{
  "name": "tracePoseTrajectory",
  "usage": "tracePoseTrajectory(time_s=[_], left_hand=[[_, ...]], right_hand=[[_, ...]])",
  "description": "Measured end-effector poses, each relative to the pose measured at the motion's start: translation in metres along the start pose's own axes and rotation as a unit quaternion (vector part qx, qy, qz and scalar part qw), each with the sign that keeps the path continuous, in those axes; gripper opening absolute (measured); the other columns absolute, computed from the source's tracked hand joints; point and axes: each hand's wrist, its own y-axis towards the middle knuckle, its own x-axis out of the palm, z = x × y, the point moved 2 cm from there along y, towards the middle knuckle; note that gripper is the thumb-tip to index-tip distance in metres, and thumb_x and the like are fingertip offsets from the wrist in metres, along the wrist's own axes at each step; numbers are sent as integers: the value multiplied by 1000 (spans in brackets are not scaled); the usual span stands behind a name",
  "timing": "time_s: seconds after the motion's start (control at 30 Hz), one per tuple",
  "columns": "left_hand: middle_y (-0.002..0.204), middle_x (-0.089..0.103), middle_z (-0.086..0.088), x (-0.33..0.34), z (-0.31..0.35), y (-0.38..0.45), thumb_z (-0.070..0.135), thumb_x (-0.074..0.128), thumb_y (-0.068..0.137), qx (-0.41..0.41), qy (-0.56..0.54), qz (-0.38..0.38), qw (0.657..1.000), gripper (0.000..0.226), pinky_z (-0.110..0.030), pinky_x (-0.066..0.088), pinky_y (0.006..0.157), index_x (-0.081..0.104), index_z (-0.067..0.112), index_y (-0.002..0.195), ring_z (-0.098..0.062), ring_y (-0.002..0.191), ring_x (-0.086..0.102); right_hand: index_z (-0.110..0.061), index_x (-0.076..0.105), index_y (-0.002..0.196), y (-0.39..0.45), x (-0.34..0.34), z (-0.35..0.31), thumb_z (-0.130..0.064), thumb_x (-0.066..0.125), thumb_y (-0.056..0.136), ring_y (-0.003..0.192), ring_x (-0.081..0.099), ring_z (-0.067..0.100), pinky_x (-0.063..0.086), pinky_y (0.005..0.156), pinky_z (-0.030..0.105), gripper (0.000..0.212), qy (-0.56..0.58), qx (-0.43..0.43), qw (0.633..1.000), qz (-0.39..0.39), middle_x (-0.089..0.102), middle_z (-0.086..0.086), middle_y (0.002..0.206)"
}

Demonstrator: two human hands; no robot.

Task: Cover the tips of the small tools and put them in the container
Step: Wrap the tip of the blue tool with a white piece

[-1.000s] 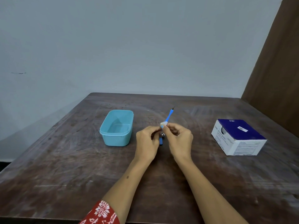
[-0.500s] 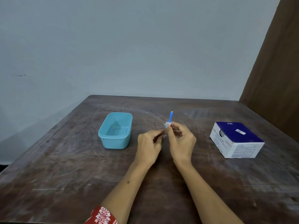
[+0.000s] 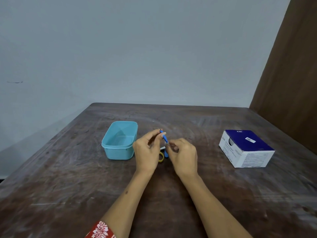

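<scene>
1. Two hands: left hand (image 3: 147, 152) and right hand (image 3: 184, 156) both pinch one blue tool (image 3: 164, 137) above the surface (image 3: 68, 186).
2. One empty teal container (image 3: 120, 140) sits just left.
3. One blue-and-white box (image 3: 247, 148) lies well right.
4. One yellow ring (image 3: 161, 158) lies beneath the hands.

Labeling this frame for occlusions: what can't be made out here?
- Head view: tip of the blue tool is too small to tell whether it is capped.
- What the right hand pinches is hidden by its fingers.
- The yellow item and a second blue piece are partly hidden behind the left hand.
- Print on the box is blurred.
</scene>
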Motion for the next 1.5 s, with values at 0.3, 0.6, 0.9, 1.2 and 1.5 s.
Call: tracePoseTrajectory(time_s=[0.3,0.6,0.9,1.2,1.5], left_hand=[[88,73,-2,0,-4,1,11,67,84,17,-13,0,1000,15,-29,56,76,72,8,98,-13,84,70],[89,72,0,0,-3,1,12,67,84,16,-27,3,1000,16,-29,55,77,72,8,99,-13,86,70],[81,72,9,2,-4,-2,12,68,83,10,-6,-35,999,13,-36,58,74,73,16,94,-11,78,70],[82,70,12,2,-4,-3,7,66,84,37,9,-33,999,16,-23,55,72,72,11,98,-4,79,69],[79,68,19,4,-4,-3,7,67,83,39,10,-35,999,14,-28,56,71,73,12,95,-5,76,69]], right_hand=[[-17,73,84,0,-1,-4,-18,71,79,68,59,23,50,61,35,5,-35,19,999,-13,63,1,74],[-17,72,82,-1,0,-5,-18,69,80,69,60,24,50,61,35,4,-50,37,998,-18,65,1,76],[-15,71,76,-2,-2,-7,-14,73,75,61,58,22,49,60,33,2,-55,18,998,7,64,2,70],[-16,73,85,-1,-2,-7,-19,71,80,66,61,22,50,58,34,5,-20,7,1000,-2,66,1,77],[-19,72,83,-1,-4,-6,-24,69,82,69,62,20,52,60,35,6,-27,43,999,-17,67,-1,78]])
